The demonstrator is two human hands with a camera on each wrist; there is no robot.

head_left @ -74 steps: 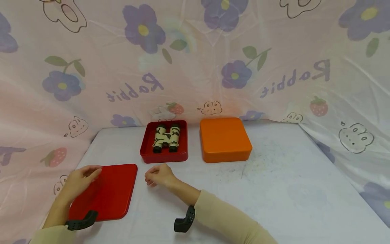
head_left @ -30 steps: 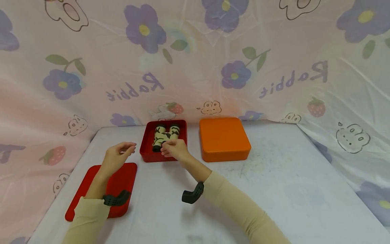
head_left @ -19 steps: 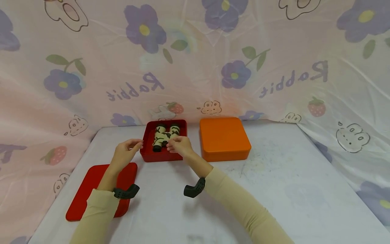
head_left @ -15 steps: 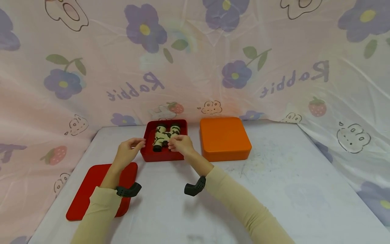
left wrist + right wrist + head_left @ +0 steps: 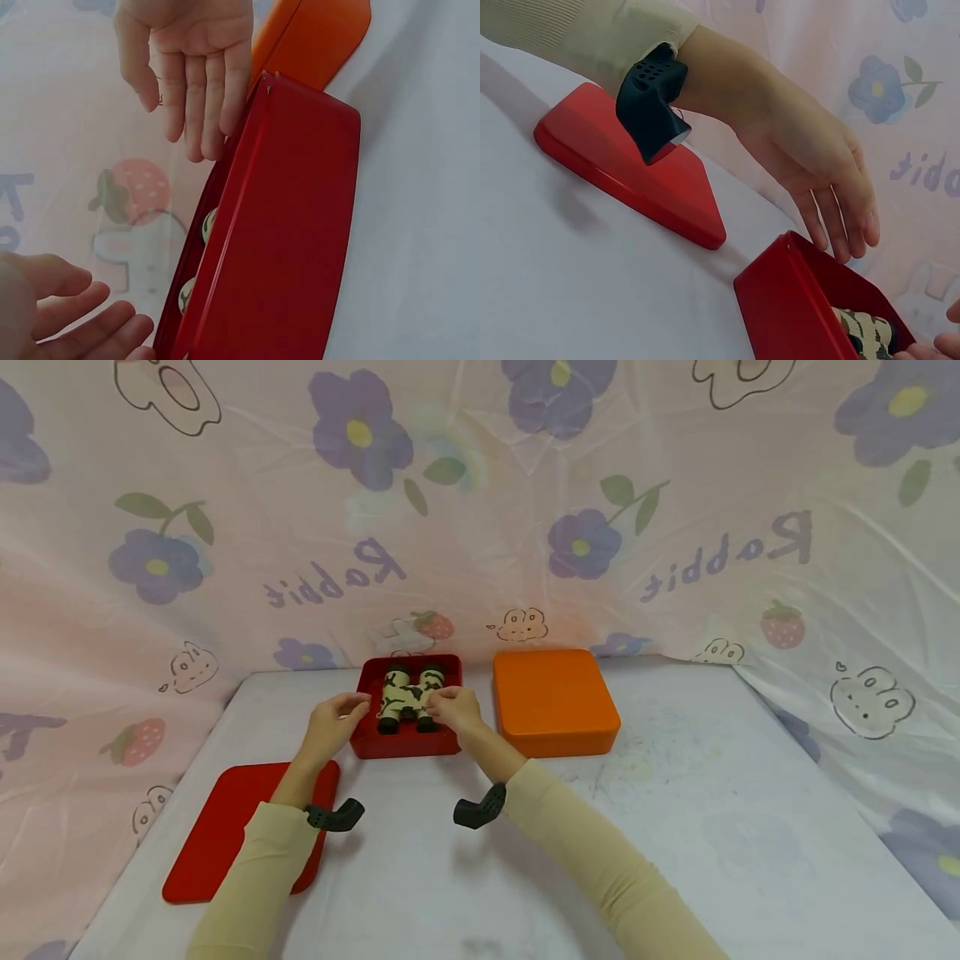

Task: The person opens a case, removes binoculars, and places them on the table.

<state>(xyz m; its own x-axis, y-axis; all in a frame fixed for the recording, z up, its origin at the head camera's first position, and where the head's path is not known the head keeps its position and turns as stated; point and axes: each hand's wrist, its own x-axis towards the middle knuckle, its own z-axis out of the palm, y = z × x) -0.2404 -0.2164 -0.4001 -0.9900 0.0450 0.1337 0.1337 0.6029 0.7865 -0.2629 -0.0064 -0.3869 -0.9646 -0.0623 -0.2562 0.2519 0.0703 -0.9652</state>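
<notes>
A pair of camouflage-pattern binoculars lies in an open red box at the back of the table. My left hand hovers at the box's left wall, thumb and fingers apart, holding nothing. From the other side my right hand reaches over the right wall, fingertips right by the binoculars' right barrel. In the left wrist view, the right hand's fingers hang straight down beside the rim. The right wrist view has the left hand with loosely extended fingers over the box's edge.
An orange closed box stands just right of the red one. The red lid lies flat at the front left, partly under my left forearm. A patterned curtain hangs close behind the boxes.
My left hand has come up from the red lid to the box's left side. My right hand has moved forward to the box, then a little right, over its right side. The binoculars stay in place.
</notes>
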